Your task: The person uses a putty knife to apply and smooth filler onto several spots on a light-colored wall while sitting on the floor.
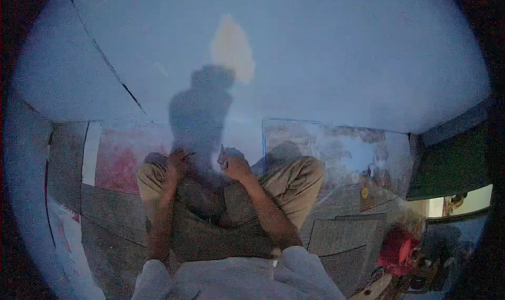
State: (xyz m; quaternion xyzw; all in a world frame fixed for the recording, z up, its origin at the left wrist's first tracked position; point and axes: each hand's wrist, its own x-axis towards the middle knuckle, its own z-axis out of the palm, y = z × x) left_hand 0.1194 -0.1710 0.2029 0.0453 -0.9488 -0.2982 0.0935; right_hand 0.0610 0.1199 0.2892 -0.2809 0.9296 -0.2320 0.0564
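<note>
I sit cross-legged in tan trousers (pixel 301 180), facing a pale blue wall (pixel 326 63). My left hand (pixel 178 163) is raised over my left knee, its fingers closed. A short thin dark piece (pixel 191 154) sticks out of it toward the right. Level with it, in front of my right leg, my right hand (pixel 235 164) is closed too. Something small and slim (pixel 222 150) points up from its fingers; dim light and grain hide what it is. The two hands are apart. My shadow (pixel 199 110) falls on the wall just beyond them.
A reddish panel (pixel 125 160) and a blue-edged, stained panel (pixel 342 153) lie along the wall's foot. Flat grey sheets (pixel 344 237) lie at my right. Farther right are a red bundle (pixel 399 250), dark clutter (pixel 434 268) and a dark green panel (pixel 452 166).
</note>
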